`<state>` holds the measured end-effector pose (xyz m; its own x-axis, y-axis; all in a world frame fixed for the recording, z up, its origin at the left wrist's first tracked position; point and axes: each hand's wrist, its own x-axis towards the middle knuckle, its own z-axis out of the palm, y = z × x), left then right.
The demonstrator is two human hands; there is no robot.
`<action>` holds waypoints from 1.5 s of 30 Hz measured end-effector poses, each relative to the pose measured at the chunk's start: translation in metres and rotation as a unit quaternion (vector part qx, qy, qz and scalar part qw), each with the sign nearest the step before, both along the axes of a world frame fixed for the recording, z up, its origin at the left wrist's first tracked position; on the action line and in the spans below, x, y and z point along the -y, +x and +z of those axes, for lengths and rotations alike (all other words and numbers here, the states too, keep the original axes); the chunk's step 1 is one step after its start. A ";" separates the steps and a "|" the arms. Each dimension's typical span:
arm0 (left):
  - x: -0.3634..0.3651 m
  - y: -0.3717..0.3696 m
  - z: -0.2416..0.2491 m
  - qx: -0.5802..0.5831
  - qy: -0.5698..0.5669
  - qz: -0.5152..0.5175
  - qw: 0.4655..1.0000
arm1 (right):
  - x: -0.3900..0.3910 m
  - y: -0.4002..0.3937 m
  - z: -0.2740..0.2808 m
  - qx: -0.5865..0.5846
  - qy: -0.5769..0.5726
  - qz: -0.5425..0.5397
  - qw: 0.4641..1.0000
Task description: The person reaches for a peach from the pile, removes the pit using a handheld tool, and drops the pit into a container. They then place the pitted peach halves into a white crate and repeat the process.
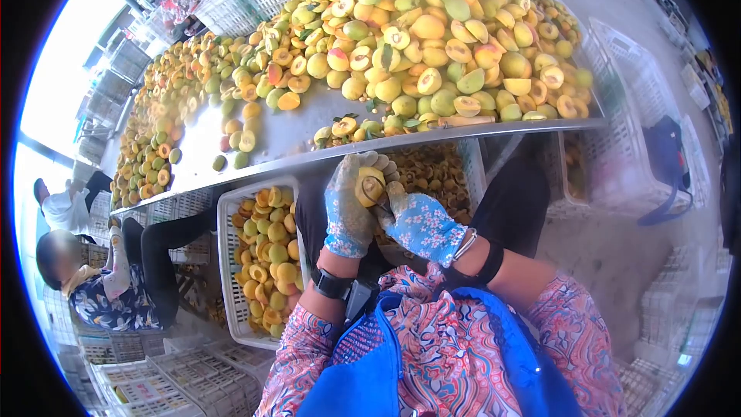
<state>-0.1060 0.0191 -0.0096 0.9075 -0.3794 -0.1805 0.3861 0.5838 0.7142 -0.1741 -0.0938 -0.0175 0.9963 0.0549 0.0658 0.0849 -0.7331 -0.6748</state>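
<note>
My left hand (349, 205), in a blue flowered glove with a soiled palm, is closed around a yellow peach half (369, 187) with its cut face up. My right hand (421, 220), in a matching glove, is closed against the fruit. A thin curved tool (380, 187) shows at the peach's cut face, mostly hidden by the right fingers. Both hands are just off the front edge of the metal table (301, 125). Below them, a crate of dark pits and scraps (436, 174) sits between my knees.
Halved peaches (432, 38) are heaped on the table. A white crate (225, 262) of peach halves stands left of my legs. Another person (116, 286) sits at the left. White crates (625, 108) stand at the right, with a dark blue bag (665, 154) on one.
</note>
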 end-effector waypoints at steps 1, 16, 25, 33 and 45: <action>0.002 -0.002 0.004 -0.006 0.005 0.018 1.000 | -0.005 -0.001 -0.005 0.031 0.007 -0.015 0.999; 0.007 -0.013 0.011 0.092 0.038 0.071 0.992 | -0.005 -0.003 0.004 0.012 0.094 -0.026 0.995; 0.005 -0.006 0.006 0.081 0.134 0.023 0.987 | 0.003 -0.004 0.001 -0.038 0.060 0.018 0.997; 0.005 -0.006 0.001 0.076 0.130 0.004 0.989 | 0.015 0.000 0.034 -0.203 0.214 0.016 0.955; -0.001 0.008 -0.007 -0.005 0.175 -0.108 0.979 | 0.022 -0.003 0.012 -0.133 0.065 0.069 0.987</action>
